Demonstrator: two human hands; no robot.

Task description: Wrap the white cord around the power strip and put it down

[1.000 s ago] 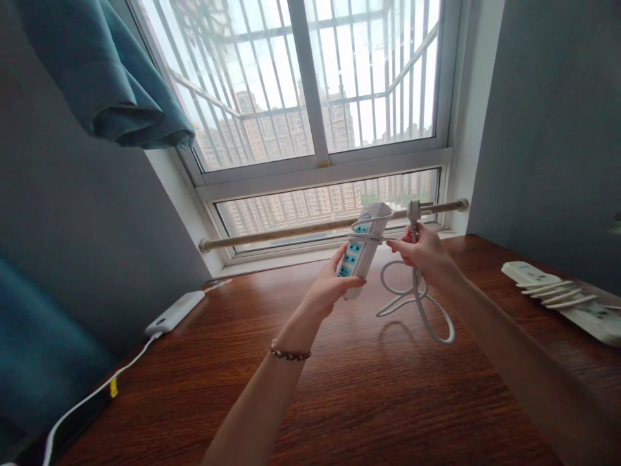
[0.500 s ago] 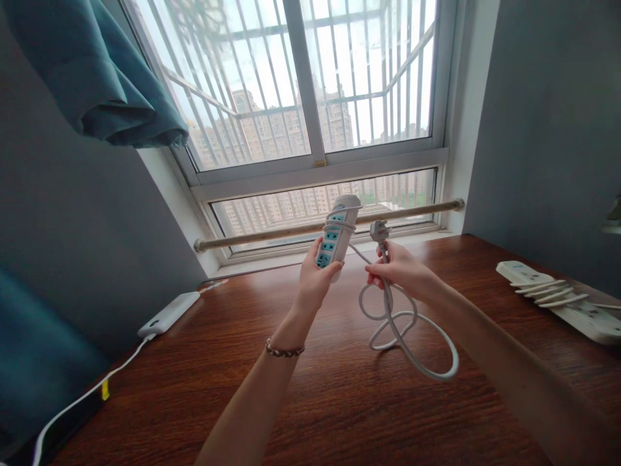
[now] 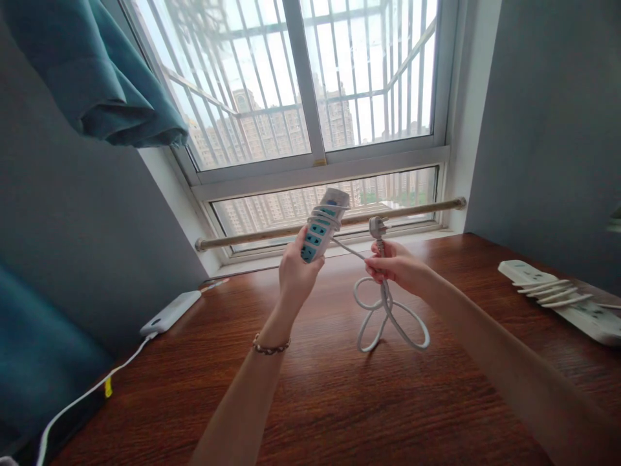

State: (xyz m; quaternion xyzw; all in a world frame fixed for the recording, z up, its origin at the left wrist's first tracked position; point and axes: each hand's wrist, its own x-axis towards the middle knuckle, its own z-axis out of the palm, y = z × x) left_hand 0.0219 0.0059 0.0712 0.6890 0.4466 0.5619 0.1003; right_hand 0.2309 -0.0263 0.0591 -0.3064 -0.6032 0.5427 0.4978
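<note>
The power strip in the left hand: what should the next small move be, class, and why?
Probably the right hand should ease apart the hanging loops of the white cord, since they bunch and cross below its grip, while the left hand already holds the power strip.

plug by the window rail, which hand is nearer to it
Right. The right hand pinches the cord just below the plug; the left hand is farther off, to the plug's left, holding the power strip.
</note>
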